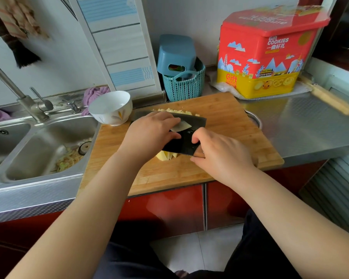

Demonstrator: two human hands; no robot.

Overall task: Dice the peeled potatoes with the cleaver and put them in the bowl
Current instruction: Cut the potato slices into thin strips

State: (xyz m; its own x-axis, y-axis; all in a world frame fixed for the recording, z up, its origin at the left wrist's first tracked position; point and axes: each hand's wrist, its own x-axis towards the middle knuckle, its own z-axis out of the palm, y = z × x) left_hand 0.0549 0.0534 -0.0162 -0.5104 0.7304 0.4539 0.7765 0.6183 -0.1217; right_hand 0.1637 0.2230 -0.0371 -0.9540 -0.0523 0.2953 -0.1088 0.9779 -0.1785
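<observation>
Over the wooden cutting board [220, 109] now: the white ceramic bowl [111, 107] sits tilted at the board's far-left corner, leaning on its edge, and nothing shows inside it. Left of the board, the steel sink basin [48, 141] holds pale peelings around the drain. Behind the board, a teal woven plastic basket [184, 87] carries a blue plastic tub [176, 52] upside down in it, and a red and yellow cookie tin [266, 55] stands on the steel counter [302, 125] beyond the board's far-right corner. On the board itself, the right hand [222, 156] curls round the grip of the dark broad-bladed cleaver [181, 135], the handle hidden. The left hand [151, 133] lies over the blade, fingers bent, seemingly pinching a pale potato slice [180, 126] against it. Yellow potato sticks [166, 157] poke out under the blade; diced potato pieces [175, 111] are heaped beyond it.
</observation>
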